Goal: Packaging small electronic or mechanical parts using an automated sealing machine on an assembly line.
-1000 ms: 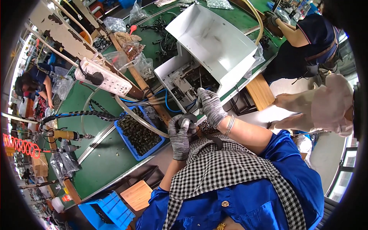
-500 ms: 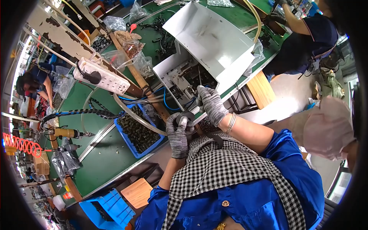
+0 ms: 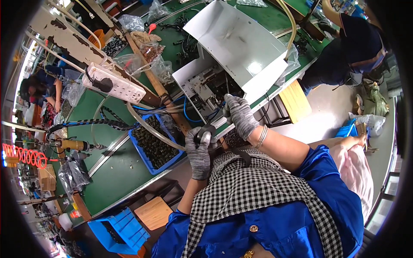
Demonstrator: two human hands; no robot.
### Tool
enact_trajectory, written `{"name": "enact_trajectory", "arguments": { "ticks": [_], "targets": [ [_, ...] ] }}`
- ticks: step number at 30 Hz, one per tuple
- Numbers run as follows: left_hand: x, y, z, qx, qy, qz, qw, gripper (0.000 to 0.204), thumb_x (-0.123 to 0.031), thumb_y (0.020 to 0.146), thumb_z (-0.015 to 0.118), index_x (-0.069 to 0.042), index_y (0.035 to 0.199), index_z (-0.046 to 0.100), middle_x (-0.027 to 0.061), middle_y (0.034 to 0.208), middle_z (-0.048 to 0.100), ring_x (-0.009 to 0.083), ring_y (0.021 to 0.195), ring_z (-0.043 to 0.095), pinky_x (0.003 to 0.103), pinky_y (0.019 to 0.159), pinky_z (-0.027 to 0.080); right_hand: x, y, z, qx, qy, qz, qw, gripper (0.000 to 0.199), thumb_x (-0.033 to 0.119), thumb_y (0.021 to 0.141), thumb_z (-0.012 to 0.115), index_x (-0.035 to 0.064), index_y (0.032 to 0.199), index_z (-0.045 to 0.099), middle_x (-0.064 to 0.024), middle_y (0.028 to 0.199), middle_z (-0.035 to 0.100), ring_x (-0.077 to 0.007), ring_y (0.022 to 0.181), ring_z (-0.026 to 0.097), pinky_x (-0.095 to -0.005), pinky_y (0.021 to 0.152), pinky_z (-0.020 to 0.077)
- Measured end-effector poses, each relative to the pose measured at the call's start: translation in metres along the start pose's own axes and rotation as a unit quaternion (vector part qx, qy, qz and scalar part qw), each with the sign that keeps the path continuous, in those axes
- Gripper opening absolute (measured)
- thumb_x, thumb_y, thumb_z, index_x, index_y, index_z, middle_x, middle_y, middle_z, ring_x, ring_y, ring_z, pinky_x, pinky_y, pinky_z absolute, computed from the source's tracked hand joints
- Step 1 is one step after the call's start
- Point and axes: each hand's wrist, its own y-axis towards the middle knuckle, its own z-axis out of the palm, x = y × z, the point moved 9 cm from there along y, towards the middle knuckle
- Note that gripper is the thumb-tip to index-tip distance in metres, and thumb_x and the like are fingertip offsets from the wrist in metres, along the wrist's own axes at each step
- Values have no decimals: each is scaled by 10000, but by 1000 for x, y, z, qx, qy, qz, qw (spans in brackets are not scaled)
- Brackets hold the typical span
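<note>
My left hand [image 3: 198,155], in a grey knit glove, is closed round a black rounded piece [image 3: 206,130] whose exact kind I cannot make out. My right hand [image 3: 241,115], gloved the same way, has its fingers pinched together at the front edge of a white metal housing [image 3: 241,38]. A thin metal rod [image 3: 227,85] rises just beyond these fingertips; whether they grip it is unclear. Inside the housing's opening sits a dark mechanism [image 3: 205,88] with metal parts. The two hands are slightly apart, the left one lower and nearer to my apron.
A blue tray [image 3: 151,165] of small dark parts lies left of my left hand on the green table [image 3: 114,180]. A power strip [image 3: 115,84], hoses and a yellow tool [image 3: 72,145] hang at the left. A co-worker [image 3: 359,51] stands at the far right; wooden stools are below.
My hands stay almost in place, the right one shifting slightly. At the right, the person in pink has moved lower, uncovering a blue crate, and the far co-worker's arm has shifted.
</note>
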Motion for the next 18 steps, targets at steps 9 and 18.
{"name": "enact_trajectory", "arguments": {
  "ticks": [9, 18],
  "targets": [
    [-50, -37, 6, 29, 27, 65, 997, 291, -165, 896, 622, -33, 1119, 490, 78, 760, 603, 132, 618, 567, 273, 586, 487, -2, 2, 4, 39, 8, -11, 999, 421, 375, 959, 488, 102, 639, 496, -26, 532, 500, -110, 385, 411, -240, 392, 365],
    [-48, -89, -67, -22, 195, -26, 980, 238, -143, 888, 609, -40, 1080, 513, 58, 839, 606, 119, 646, 545, 253, 604, 471, -15, -53, -8, 182, -145, -35, 972, 436, 377, 963, 481, 72, 652, 510, -24, 533, 505, -112, 416, 437, -265, 417, 389]
  ]
}}
